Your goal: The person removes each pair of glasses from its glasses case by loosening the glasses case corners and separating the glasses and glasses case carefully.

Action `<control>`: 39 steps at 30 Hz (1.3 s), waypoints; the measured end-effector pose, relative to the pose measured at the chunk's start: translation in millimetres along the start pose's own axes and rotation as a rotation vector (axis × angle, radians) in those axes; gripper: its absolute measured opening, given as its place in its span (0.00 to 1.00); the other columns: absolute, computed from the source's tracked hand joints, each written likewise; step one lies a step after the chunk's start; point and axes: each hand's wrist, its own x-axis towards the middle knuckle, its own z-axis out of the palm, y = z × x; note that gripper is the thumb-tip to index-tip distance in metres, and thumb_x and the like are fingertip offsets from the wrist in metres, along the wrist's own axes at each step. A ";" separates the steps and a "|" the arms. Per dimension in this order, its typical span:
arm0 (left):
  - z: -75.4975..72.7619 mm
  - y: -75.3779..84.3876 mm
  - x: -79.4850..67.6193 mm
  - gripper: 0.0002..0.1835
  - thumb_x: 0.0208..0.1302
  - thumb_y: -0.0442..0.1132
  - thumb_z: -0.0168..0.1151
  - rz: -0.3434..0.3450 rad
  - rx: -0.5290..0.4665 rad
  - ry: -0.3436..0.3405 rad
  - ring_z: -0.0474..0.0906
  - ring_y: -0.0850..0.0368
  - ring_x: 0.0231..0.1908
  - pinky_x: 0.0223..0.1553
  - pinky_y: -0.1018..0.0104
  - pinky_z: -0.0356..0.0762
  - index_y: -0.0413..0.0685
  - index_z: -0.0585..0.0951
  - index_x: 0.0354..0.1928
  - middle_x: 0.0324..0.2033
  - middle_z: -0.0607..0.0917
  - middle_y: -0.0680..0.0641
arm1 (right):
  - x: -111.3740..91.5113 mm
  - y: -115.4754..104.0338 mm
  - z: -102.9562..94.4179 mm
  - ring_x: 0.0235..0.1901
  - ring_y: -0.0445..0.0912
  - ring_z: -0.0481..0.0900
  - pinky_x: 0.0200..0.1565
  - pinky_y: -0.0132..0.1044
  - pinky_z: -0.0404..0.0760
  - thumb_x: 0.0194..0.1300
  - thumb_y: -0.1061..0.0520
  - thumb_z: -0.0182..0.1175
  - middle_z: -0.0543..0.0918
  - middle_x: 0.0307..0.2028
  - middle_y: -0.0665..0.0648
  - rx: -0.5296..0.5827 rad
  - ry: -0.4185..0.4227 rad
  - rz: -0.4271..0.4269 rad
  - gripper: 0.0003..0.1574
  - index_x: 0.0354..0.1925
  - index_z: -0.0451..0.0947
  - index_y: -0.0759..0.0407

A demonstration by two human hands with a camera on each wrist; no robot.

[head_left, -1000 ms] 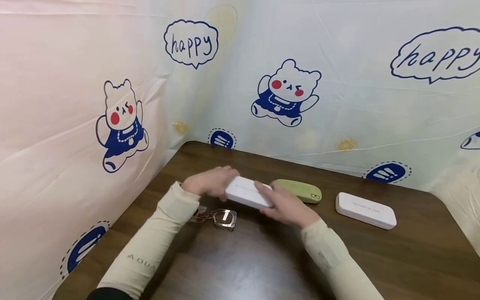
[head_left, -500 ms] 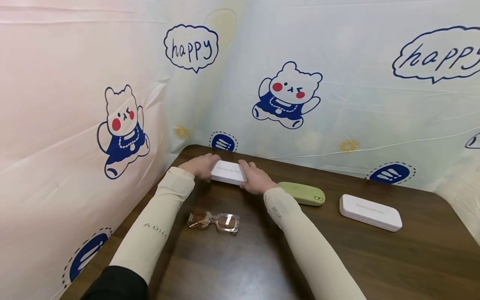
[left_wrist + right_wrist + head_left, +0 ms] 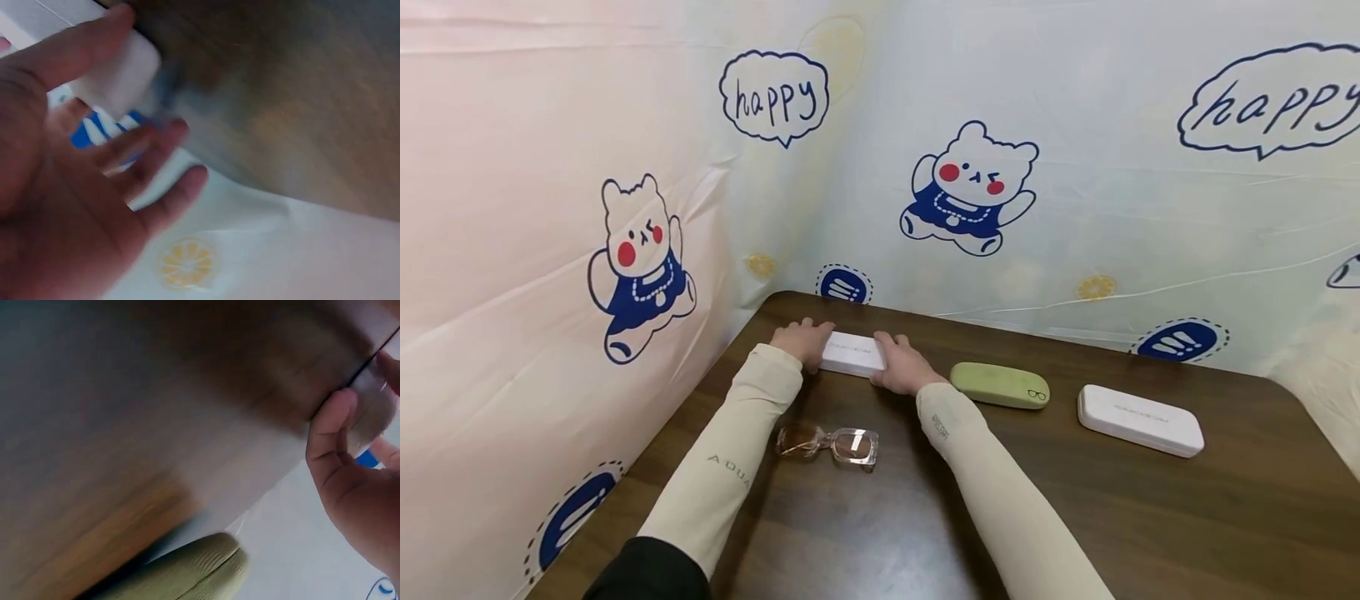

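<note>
A white glasses case (image 3: 852, 354) lies lengthwise near the far left of the table, between both hands. My left hand (image 3: 805, 342) holds its left end; in the left wrist view the thumb (image 3: 81, 50) lies along the case while several fingers spread loosely beyond it. My right hand (image 3: 906, 365) grips the opposite end, its bent thumb (image 3: 334, 415) pressed to the near side in the right wrist view. Nearer to me, a pair of clear-framed glasses with brownish lenses (image 3: 853, 447) sits on the wood, beside my left sleeve.
Right of my right hand lies a green glasses case (image 3: 1000, 385) with a small spectacles mark. Farther right is a second white glasses case (image 3: 1139, 419). A printed curtain (image 3: 1075, 208) borders the dark wooden table (image 3: 1150, 517) at the back and left.
Both hands have carried the white glasses case away from me and left, past the glasses, then slightly back toward me. The glasses, partly covered before by the left arm, now show whole.
</note>
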 end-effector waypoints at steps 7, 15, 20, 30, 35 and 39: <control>-16.9 40.2 -26.7 0.52 0.49 0.46 0.80 0.035 -0.065 0.045 0.65 0.33 0.62 0.61 0.37 0.62 0.43 0.64 0.74 0.64 0.68 0.31 | -39.2 25.5 -39.0 0.59 0.56 0.75 0.60 0.52 0.72 0.69 0.52 0.65 0.76 0.63 0.65 0.159 0.141 -0.072 0.35 0.70 0.68 0.59; -20.7 124.6 -11.6 0.36 0.63 0.47 0.70 0.320 -0.137 0.099 0.70 0.40 0.63 0.62 0.43 0.66 0.45 0.71 0.70 0.65 0.73 0.38 | -104.0 92.1 -102.4 0.59 0.60 0.75 0.59 0.56 0.71 0.73 0.54 0.60 0.80 0.58 0.65 0.015 0.197 -0.025 0.25 0.63 0.76 0.62; 1.8 180.5 0.9 0.34 0.63 0.44 0.71 0.396 -0.143 0.076 0.73 0.44 0.61 0.60 0.50 0.71 0.46 0.72 0.70 0.62 0.76 0.41 | -133.0 129.2 -107.1 0.66 0.67 0.65 0.65 0.61 0.62 0.69 0.53 0.65 0.73 0.65 0.69 -0.113 0.076 0.047 0.36 0.69 0.69 0.67; 22.7 222.8 10.0 0.33 0.59 0.49 0.76 0.327 0.009 0.155 0.79 0.44 0.48 0.46 0.53 0.80 0.44 0.77 0.63 0.54 0.77 0.44 | -145.4 152.1 -100.1 0.57 0.67 0.72 0.54 0.61 0.72 0.64 0.61 0.69 0.73 0.60 0.68 -0.105 0.073 0.069 0.36 0.66 0.67 0.57; 19.8 231.0 12.3 0.32 0.55 0.47 0.78 0.315 0.039 0.132 0.78 0.45 0.49 0.46 0.52 0.79 0.45 0.78 0.61 0.52 0.78 0.43 | -147.1 155.3 -102.7 0.54 0.68 0.71 0.52 0.61 0.72 0.62 0.61 0.71 0.74 0.58 0.68 -0.097 0.037 0.076 0.36 0.64 0.66 0.54; 16.6 237.4 1.7 0.32 0.52 0.47 0.79 0.296 0.075 0.100 0.79 0.46 0.48 0.46 0.52 0.79 0.46 0.80 0.59 0.52 0.79 0.44 | -155.4 151.2 -102.8 0.52 0.67 0.73 0.51 0.60 0.73 0.60 0.62 0.72 0.76 0.56 0.66 -0.110 0.008 0.070 0.36 0.62 0.66 0.53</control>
